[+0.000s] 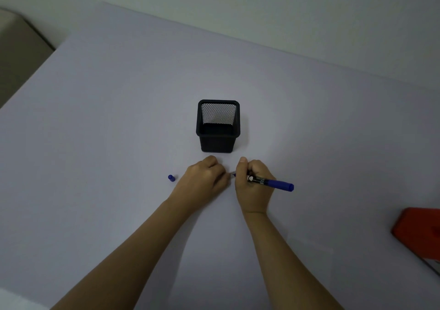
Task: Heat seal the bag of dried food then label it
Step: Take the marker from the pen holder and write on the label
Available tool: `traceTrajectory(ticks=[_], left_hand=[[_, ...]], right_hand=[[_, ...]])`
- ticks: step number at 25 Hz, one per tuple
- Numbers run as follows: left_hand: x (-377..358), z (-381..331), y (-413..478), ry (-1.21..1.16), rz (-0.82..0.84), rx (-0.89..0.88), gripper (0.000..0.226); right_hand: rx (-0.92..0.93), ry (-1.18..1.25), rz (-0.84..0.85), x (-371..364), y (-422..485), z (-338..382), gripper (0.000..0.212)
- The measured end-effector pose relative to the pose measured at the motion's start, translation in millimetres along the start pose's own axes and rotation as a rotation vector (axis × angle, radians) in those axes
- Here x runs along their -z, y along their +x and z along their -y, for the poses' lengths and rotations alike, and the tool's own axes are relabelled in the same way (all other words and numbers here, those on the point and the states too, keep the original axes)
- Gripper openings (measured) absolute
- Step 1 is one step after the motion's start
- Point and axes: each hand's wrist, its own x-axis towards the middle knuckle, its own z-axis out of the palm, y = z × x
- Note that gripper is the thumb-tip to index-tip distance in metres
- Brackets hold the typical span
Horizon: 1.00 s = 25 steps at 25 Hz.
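While the right hand (253,185) clamps the marker (271,182), the left hand (204,178), curled shut just beside its tip, should pin whatever it hides.

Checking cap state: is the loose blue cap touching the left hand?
Apart. The head view shows the blue cap lying on the table with a clear strip of bare surface between it and the left hand.
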Motion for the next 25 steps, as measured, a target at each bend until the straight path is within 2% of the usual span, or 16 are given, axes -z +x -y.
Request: traceTrajectory(ticks=[3, 5, 14, 25], left_hand=[[-1.6, 0.1, -12.8, -0.034, -0.134, 0.098, 0.031], [-6.7, -3.3, -24.9, -0.042, -0.194, 0.100, 0.029], [-25.9, -8.3, -41.4, 0.034, -0.177, 0.075, 0.028], [-25.7, -7.0, -41.2, 0.055, -0.153, 0.074, 0.030]], right_hand=[[-0.006, 0.019, 0.026, -1.2, -0.3, 1.3, 0.044], [-0.003, 0.026, 0.050, -1.9, 0.0, 1.9, 0.040], [-0.053, -0.012, 0.129, -2.8, 1.3, 2.9, 0.035], [-0.099, 0.030, 0.137, -2.8, 1.6, 2.6, 0.037]])
